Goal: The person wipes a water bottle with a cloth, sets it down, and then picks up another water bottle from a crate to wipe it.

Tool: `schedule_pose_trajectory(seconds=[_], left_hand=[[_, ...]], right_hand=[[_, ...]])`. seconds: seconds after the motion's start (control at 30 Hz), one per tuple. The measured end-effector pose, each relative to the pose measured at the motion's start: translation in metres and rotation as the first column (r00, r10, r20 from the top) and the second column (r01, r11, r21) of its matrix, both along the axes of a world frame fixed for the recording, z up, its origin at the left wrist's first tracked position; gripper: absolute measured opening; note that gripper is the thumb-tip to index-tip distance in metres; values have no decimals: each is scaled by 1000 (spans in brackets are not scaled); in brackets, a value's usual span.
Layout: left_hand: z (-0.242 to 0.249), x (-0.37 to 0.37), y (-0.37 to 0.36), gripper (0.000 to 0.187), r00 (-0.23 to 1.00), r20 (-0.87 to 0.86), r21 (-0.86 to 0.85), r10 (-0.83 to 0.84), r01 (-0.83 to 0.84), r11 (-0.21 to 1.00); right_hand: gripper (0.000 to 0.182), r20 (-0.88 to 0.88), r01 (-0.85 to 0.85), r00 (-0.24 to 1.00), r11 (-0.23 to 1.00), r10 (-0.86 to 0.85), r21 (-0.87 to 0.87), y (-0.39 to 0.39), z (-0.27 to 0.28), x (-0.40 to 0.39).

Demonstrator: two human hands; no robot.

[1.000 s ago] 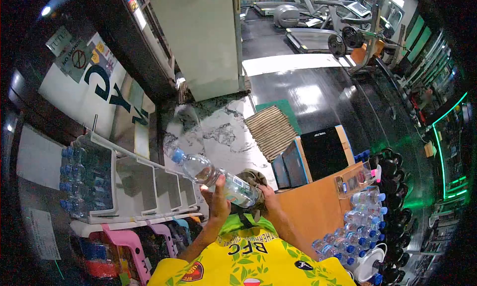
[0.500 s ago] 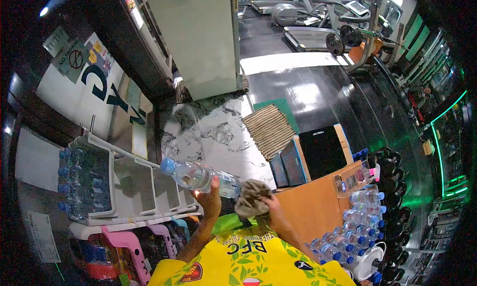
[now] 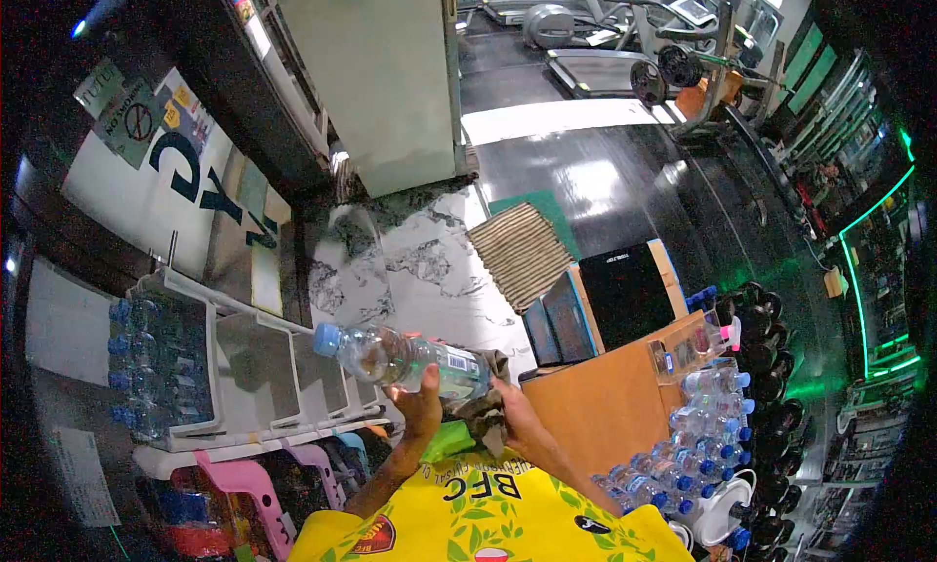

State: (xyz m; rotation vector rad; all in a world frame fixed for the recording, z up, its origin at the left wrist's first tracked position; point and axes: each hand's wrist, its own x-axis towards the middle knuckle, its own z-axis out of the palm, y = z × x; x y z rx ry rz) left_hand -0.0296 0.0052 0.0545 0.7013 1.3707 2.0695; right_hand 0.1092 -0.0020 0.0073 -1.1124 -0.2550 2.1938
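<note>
My left hand point(image 3: 420, 406) is closed round the middle of a clear plastic water bottle point(image 3: 390, 357), its thumb over the near side. The bottle lies nearly level, blue cap to the left, base to the right. At the base end, my right hand point(image 3: 517, 418) grips a crumpled grey-brown cloth point(image 3: 486, 423), which is bunched under and behind the bottle. Part of the cloth is hidden by the bottle and my fingers.
On the left, a white shelf unit point(image 3: 259, 367) holds several bottles point(image 3: 156, 357), above pink-fronted bins point(image 3: 259, 494). On the right, many blue-capped bottles point(image 3: 673, 469) stand beside a wooden desk point(image 3: 605, 401). A striped mat point(image 3: 517, 255) lies on the floor.
My right hand and the cloth have shifted from the bottle's base to beneath and behind its lower part. The bottle has turned slightly, bringing its barcode label more into view.
</note>
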Motion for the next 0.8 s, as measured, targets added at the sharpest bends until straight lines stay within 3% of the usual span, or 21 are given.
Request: schedule_pose_trajectory(seconds=[0.03, 0.1, 0.2, 0.23, 0.3, 0.37, 0.43, 0.5, 0.53, 0.57, 0.6, 0.63, 0.7, 0.77, 0.8], left_hand=[[6, 0, -1, 50, 995, -23, 58, -92, 94, 994], [8, 1, -2, 52, 980, -46, 113, -191, 195, 974], [7, 2, -5, 56, 957, -26, 92, -288, 289, 953], [8, 5, -3, 57, 963, -81, 137, -256, 265, 955], [7, 6, -3, 58, 967, -132, 184, -220, 242, 953], [3, 0, -3, 58, 954, -117, 181, -276, 294, 939], [0, -1, -3, 58, 952, -137, 180, -273, 295, 938], [-9, -10, -2, 59, 951, -161, 178, -263, 290, 940], [-21, -20, 2, 59, 932, -304, 159, -199, 256, 954], [-27, -27, 3, 60, 888, -439, 144, -139, 222, 964], [-20, -27, -2, 63, 863, -468, -22, -188, 202, 979], [-11, -22, -2, 63, 863, -466, -20, -195, 210, 977], [6, -11, 1, 63, 987, -110, 104, -117, 128, 986], [4, -11, -1, 60, 984, -114, 84, -134, 144, 986], [1, -9, -3, 61, 980, -75, 91, -183, 190, 978]], right_hand=[[44, 0, 0, 1000, 1000, 0, -4, -1, -8, 2], [45, 363, -97, 930, 990, 52, 105, -3, -20, 10], [46, 415, -224, 904, 943, 106, 246, -12, -68, 25], [46, 414, -230, 903, 941, 112, 248, -11, -52, 25], [45, 285, -128, 954, 987, 96, 96, -8, 11, 26], [43, 274, -143, 955, 985, 113, 96, -7, 33, 28], [42, 256, -161, 958, 982, 131, 98, -10, 30, 31], [38, 260, -62, 966, 982, 14, 176, -17, 13, 41], [37, 189, -36, 982, 988, 7, 151, -14, 65, 44], [37, 191, -38, 982, 987, 8, 153, -14, 74, 46], [37, 165, 52, 982, 977, -87, 205, -15, 80, 50], [36, 135, 145, 974, 956, -183, 253, -15, 82, 52], [34, 181, 203, 955, 962, -236, 185, -3, 70, 46], [32, -79, 349, 935, 936, -345, 43, 10, 55, 35], [33, -161, 347, 929, 936, -334, 57, 14, 46, 27]])
